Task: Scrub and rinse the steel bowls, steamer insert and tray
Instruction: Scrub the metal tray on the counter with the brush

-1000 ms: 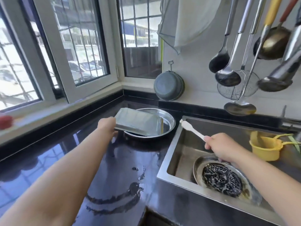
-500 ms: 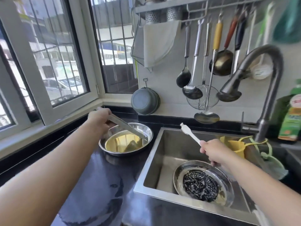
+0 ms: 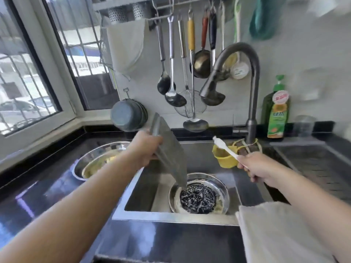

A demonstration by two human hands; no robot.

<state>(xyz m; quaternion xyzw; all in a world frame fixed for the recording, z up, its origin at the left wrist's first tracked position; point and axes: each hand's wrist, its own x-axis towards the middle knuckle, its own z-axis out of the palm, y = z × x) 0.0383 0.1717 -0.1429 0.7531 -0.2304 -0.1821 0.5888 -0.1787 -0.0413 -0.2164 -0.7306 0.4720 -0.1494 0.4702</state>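
Tilting steeply over the sink (image 3: 144, 188), the tray (image 3: 169, 154) looks dull grey.

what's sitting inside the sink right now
A steel bowl rests on the sink floor with a dark perforated steamer insert inside it. The tilted tray, held by the left hand, hides the floor behind it.

Tray (image 3: 169, 150) over sink (image 3: 171, 218); bowl (image 3: 98, 158) left.
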